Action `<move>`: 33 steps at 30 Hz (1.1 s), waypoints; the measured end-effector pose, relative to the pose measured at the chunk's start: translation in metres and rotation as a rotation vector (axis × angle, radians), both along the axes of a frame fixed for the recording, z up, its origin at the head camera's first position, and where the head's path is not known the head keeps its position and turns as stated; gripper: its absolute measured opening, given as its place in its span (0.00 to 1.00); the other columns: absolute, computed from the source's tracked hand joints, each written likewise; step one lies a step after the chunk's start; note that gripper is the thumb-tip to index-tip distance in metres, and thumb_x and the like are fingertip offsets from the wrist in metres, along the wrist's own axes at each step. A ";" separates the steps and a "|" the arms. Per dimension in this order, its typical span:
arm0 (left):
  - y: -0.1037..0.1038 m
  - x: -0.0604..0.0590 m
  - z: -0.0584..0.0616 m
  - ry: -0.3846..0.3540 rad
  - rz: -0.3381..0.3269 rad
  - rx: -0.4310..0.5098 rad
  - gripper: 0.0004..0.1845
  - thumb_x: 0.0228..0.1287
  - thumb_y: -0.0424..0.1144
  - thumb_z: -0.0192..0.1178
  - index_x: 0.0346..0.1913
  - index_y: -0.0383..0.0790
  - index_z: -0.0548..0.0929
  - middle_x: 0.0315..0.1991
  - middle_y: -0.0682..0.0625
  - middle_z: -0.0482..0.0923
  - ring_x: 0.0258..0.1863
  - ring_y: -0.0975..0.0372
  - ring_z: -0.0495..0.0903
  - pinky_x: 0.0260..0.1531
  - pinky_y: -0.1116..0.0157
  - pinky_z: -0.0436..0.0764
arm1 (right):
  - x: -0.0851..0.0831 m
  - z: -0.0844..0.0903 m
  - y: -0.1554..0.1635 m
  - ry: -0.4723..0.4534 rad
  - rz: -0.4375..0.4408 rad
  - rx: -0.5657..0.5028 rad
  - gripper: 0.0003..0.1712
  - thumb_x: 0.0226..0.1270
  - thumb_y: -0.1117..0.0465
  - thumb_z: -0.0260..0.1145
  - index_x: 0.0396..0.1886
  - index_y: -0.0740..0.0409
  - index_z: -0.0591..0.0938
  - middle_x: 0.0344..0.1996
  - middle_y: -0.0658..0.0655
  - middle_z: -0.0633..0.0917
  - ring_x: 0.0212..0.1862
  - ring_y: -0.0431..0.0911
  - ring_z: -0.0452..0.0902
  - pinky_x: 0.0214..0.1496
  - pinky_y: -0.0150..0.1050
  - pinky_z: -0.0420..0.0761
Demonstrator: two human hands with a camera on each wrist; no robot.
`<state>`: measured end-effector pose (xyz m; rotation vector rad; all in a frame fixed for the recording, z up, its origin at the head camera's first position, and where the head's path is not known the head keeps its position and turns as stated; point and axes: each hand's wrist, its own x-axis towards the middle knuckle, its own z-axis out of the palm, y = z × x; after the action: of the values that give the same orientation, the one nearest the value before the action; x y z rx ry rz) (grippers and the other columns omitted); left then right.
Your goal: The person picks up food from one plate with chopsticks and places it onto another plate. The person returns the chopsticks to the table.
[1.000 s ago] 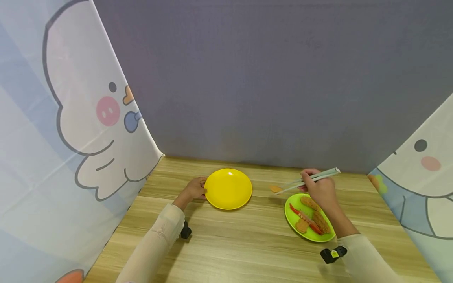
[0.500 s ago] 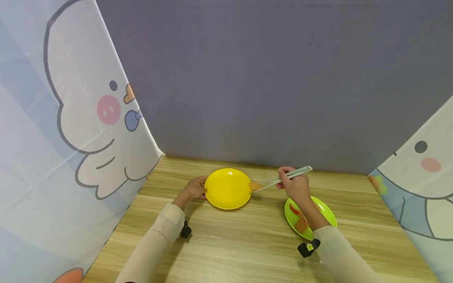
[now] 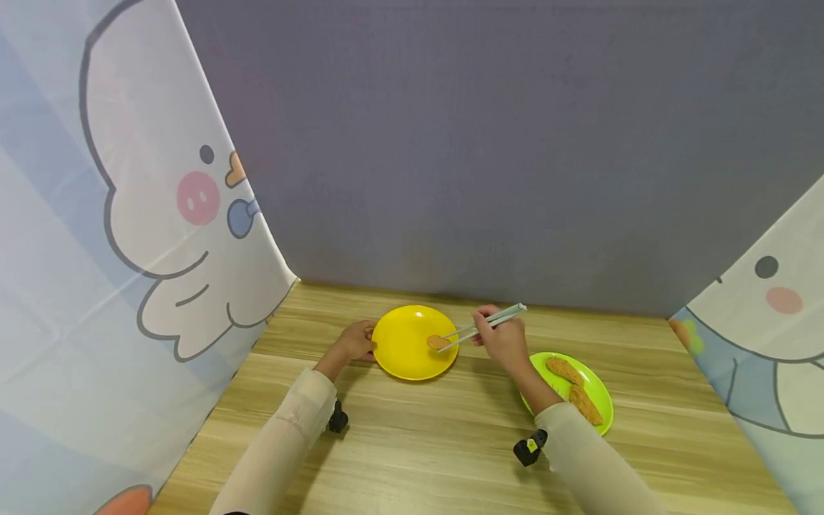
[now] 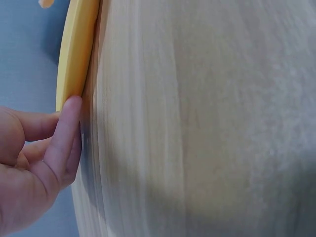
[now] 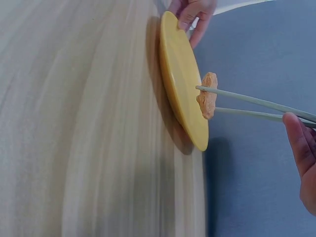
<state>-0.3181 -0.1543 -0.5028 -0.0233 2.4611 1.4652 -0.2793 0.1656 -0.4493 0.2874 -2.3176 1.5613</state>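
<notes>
My left hand (image 3: 356, 341) pinches the left rim of a round yellow plate (image 3: 402, 361); the left wrist view shows its fingers (image 4: 63, 138) at the plate's edge. My right hand (image 3: 505, 340) grips a pair of pale chopsticks (image 3: 498, 318), their tips over the right part of the plate. Between those tips is a small orange-brown nugget (image 5: 207, 96), which stands above the plate's surface in the right wrist view.
To the right on the wooden table (image 3: 412, 443) lies a green plate (image 3: 595, 386), partly hidden by my right forearm, with breaded pieces (image 3: 584, 405) on it. A grey panel (image 3: 450, 157) rises behind; printed cloths stand at both sides.
My right hand has moved left, carrying the nugget in the chopsticks from beside the green plate to over the yellow plate. The left hand stays at the yellow plate's rim.
</notes>
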 end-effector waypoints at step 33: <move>0.001 -0.002 -0.002 0.004 -0.002 -0.014 0.31 0.68 0.22 0.58 0.73 0.34 0.69 0.47 0.39 0.75 0.33 0.58 0.85 0.32 0.62 0.91 | -0.003 -0.020 -0.006 -0.071 0.002 -0.021 0.10 0.74 0.61 0.63 0.41 0.64 0.86 0.27 0.70 0.87 0.18 0.39 0.83 0.21 0.39 0.88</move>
<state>-0.3198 -0.1535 -0.5043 -0.0214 2.4740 1.4481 -0.2825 0.1599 -0.4691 0.2324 -2.3534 1.6211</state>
